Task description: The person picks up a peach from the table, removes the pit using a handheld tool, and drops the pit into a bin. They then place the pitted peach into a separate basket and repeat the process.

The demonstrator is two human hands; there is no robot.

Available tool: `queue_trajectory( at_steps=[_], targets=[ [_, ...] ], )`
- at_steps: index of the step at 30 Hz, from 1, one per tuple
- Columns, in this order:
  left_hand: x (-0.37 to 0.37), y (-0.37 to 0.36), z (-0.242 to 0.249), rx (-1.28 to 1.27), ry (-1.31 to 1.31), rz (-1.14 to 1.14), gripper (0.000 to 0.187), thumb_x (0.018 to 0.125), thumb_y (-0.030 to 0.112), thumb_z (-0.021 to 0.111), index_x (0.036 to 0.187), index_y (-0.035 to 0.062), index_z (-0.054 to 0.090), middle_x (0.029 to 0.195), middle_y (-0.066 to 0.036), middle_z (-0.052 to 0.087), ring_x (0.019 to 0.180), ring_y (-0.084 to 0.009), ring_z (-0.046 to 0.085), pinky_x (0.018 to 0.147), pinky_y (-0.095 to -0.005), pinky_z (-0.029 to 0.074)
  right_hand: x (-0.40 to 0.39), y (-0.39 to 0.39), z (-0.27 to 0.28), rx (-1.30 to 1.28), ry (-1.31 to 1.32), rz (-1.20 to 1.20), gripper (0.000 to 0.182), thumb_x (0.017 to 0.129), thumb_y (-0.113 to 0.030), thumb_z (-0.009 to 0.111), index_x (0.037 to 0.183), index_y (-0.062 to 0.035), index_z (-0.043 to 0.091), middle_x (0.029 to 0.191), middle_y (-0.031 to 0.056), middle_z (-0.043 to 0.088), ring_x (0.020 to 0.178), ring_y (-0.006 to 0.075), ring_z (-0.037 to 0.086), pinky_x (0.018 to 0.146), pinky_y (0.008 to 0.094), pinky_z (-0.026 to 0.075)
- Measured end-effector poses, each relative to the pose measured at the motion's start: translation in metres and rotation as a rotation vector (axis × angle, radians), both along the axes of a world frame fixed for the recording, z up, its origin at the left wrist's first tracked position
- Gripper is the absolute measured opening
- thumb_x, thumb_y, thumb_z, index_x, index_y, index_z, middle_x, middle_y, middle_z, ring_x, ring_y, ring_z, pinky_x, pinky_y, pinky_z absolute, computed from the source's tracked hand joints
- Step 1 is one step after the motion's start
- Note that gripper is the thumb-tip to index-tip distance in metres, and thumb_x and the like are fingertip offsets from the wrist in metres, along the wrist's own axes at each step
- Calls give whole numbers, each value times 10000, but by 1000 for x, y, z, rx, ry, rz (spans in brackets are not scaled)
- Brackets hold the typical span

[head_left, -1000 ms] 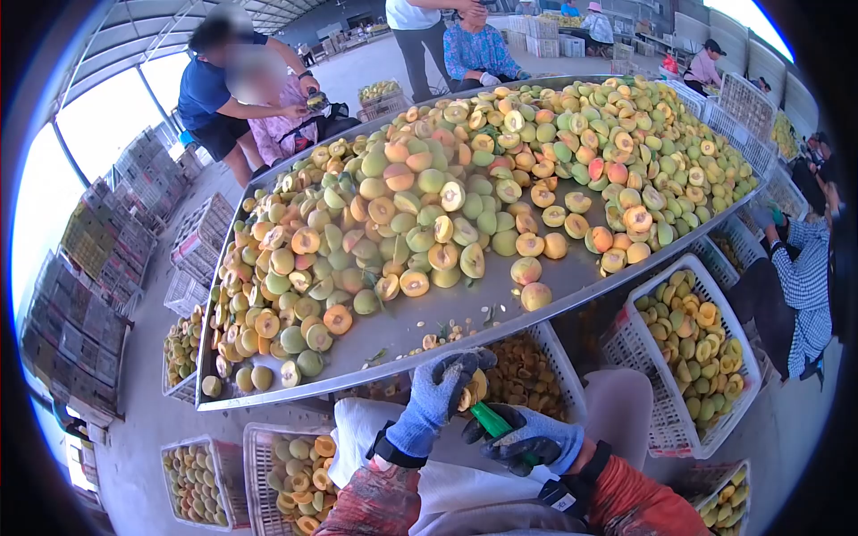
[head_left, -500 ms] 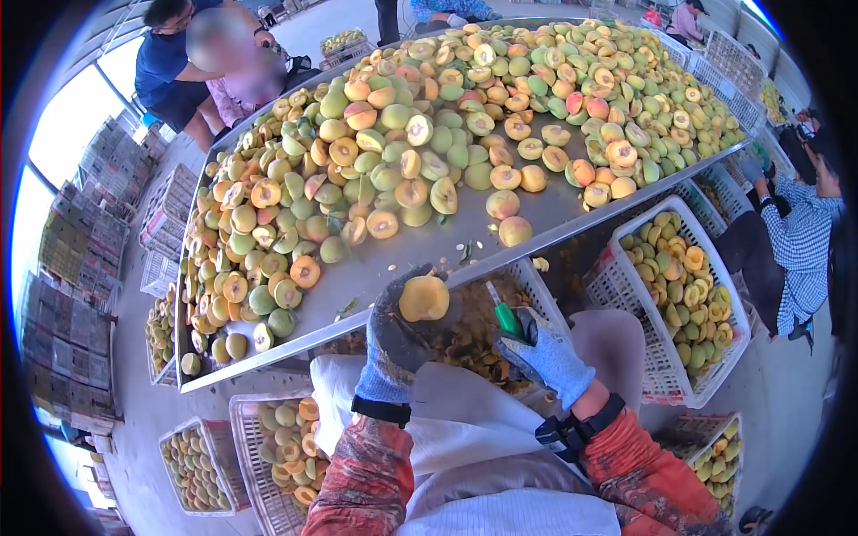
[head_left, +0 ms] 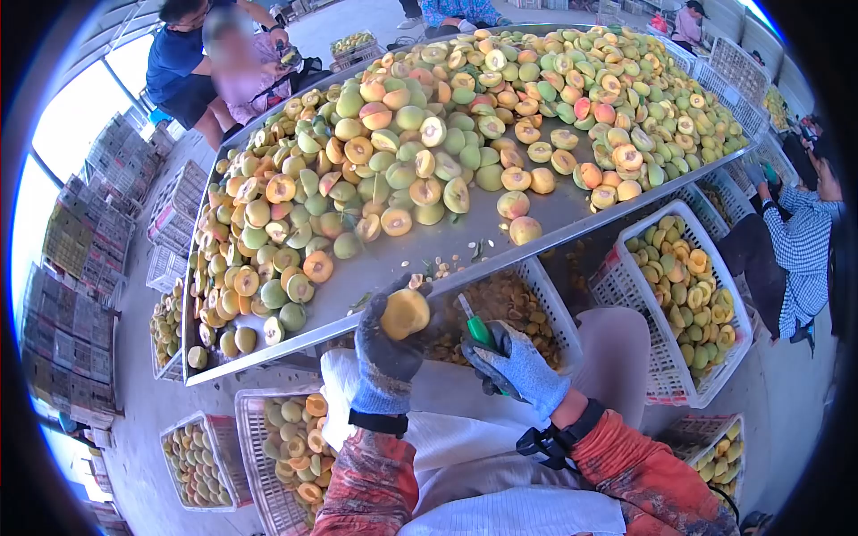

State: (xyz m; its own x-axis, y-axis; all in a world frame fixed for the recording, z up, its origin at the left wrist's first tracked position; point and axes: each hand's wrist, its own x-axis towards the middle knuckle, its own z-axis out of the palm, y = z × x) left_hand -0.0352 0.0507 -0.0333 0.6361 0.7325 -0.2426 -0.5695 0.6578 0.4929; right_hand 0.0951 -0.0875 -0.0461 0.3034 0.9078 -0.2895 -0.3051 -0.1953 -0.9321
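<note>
My left hand (head_left: pixel 384 362), in a dark-palmed blue work glove, is closed around a yellow peach half (head_left: pixel 406 314) with its hollowed cut face showing. A small pale bit lies at the fruit's upper edge. To the right, my right hand (head_left: pixel 518 364), gloved alike, grips a green-handled pitting knife (head_left: pixel 480 332). Its short metal blade points up and left, apart from the peach half. Both hands are just in front of the metal table (head_left: pixel 465 243), which bears a large heap of halved peaches (head_left: pixel 393 147).
Below the table edge sits a crate (head_left: pixel 547 308) of brownish fruit pieces. Crates of peach halves stand at right (head_left: pixel 746 344), front left (head_left: pixel 255 447) and far left (head_left: pixel 234 473). Co-workers sit or bend around the table, one in a checked shirt (head_left: pixel 794 241) at right.
My right hand and the knife have moved left, closer to the peach half. The peach half has turned a little in my left hand. More small bits lie on the table's near edge.
</note>
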Motion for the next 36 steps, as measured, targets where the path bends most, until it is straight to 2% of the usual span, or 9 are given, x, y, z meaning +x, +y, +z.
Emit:
queue_trajectory(
  at_steps=[3,5,9,11,13,14,18,24,36],
  targets=[
    [-78,21,-2,137,220,82,500,854,345,536,1215,3,473,1062,-191,571,854,-308,613,710,-411,551,9,-7,-2,-20,51,4,202,838,-167,648,929,-48,513,677,-6,515,491,47,464,397,218,396],
    [-146,20,1,364,703,261,392,836,232,566,1144,-6,516,1036,-166,580,848,-303,610,710,-411,552,17,-10,-5,-36,111,9,197,839,-168,646,936,-52,520,683,-9,523,501,46,470,402,214,403],
    [-300,11,-53,-3,568,580,377,852,219,529,1159,1,513,1099,-162,546,968,-318,563,819,-438,513,19,-2,-16,-90,154,86,175,847,-175,637,942,-70,534,705,-22,544,533,42,484,413,200,413],
    [-267,-4,-21,-62,483,625,388,864,243,513,1168,2,508,1096,-162,548,995,-318,549,835,-442,504,10,5,-11,-126,102,146,229,846,-206,637,993,-55,547,714,33,575,519,76,489,455,237,442],
    [-223,-11,-10,11,345,611,467,894,338,466,1217,0,467,1106,-179,542,1004,-339,546,856,-442,494,-5,11,-11,102,-396,282,326,833,-231,639,1078,-39,542,751,129,602,542,200,562,538,315,475],
    [-198,-12,2,86,340,446,503,906,365,445,1264,12,417,1141,-211,527,960,-363,574,813,-445,516,-12,12,-7,170,-615,334,450,828,-236,647,1199,-37,487,910,165,634,764,272,644,668,337,491],
    [-114,4,5,43,-93,-3,595,905,467,406,1297,20,373,1060,-278,564,842,-388,616,699,-484,534,-36,12,19,196,-804,413,441,823,-276,636,1173,-44,503,872,211,615,779,382,606,649,386,488],
    [-41,11,-11,-114,-19,106,611,874,486,453,1233,-8,448,1149,-185,553,1018,-359,556,907,-510,438,-38,1,25,197,-853,294,403,799,-279,660,1096,-43,523,737,197,604,661,361,607,576,400,474],
    [-27,-26,25,82,189,214,307,860,207,529,1056,-28,554,972,-131,630,838,-265,631,730,-374,539,-65,10,26,185,-1277,88,328,811,-363,613,880,-55,521,626,127,589,532,293,597,468,387,464]
  ],
)
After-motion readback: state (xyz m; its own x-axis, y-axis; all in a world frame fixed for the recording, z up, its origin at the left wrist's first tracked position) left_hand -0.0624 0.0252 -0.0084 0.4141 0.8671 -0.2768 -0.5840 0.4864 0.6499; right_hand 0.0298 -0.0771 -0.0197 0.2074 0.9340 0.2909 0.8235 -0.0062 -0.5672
